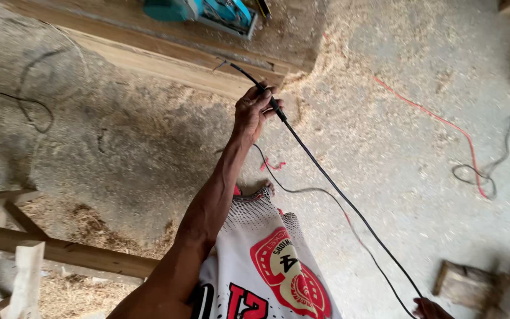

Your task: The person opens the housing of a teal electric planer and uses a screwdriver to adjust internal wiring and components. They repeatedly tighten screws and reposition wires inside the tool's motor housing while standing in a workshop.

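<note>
We hold a black cord stretched between our two hands over a dusty floor.

From the head camera, our left hand is stretched out ahead, and its fingers pinch the black cord near its thick end. The cord runs down from those fingers, tight and straight, to our right hand at the bottom edge. Only a bit of that hand shows, so we cannot tell if its fingers are pinching or spread. Just past the left fingers lies a long wooden beam with a blue-green power tool on top. Sawdust covers the floor around the fingers. A red wire lies well off to the side.
</note>
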The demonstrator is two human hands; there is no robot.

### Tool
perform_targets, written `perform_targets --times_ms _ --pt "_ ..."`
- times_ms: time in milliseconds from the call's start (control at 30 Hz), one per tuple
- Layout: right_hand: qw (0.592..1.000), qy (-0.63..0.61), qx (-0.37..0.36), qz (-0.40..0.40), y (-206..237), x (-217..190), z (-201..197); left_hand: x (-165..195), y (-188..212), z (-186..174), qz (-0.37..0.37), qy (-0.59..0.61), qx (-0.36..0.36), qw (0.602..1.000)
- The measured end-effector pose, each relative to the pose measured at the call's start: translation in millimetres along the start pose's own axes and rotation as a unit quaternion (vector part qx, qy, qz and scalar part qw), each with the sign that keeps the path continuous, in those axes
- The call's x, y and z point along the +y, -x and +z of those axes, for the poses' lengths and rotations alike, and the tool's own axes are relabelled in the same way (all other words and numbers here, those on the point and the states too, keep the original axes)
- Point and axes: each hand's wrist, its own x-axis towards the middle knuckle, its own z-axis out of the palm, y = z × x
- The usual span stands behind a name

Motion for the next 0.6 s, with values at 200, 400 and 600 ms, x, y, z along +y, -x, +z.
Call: perform_targets --times_ms 200,400,600 --pt "0.957 0.028 -0.055 -0.284 4.9 -144.9 92.7 18.3 3.8 3.2 0.019 -0.098 -0.026 0.995" --pt "0.758 -0.297 -0.275 -0.512 139.5 -391.8 199.3 19.9 -2.2 -9.0 -0.024 -0.164 -0.053 0.985" --pt "0.764 -0.382 -0.362 -0.373 230.9 -473.4 252.5 77.4 -43.3 -57.3 0.051 -0.292 -0.084 0.951"
